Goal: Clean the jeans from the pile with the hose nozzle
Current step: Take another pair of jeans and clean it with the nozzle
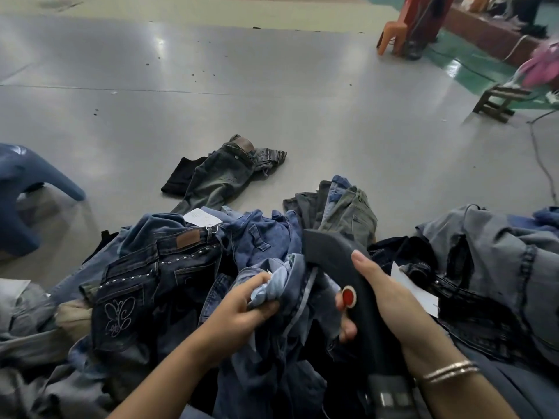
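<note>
Left hand [242, 309] is pinching a bunched-up bit of light blue jeans [290, 279] on top of the pile [169, 267], which sprawls across the grey floor [272, 95]. Right hand [384, 294] is wrapped around the dark hose nozzle [335, 252] (the one with a red button [348, 296] by the thumb), its head just beside the gripped denim. One more pair [220, 173] lies flat by itself further out, and a blue plastic stool [24, 182] sits off to the left.
</note>
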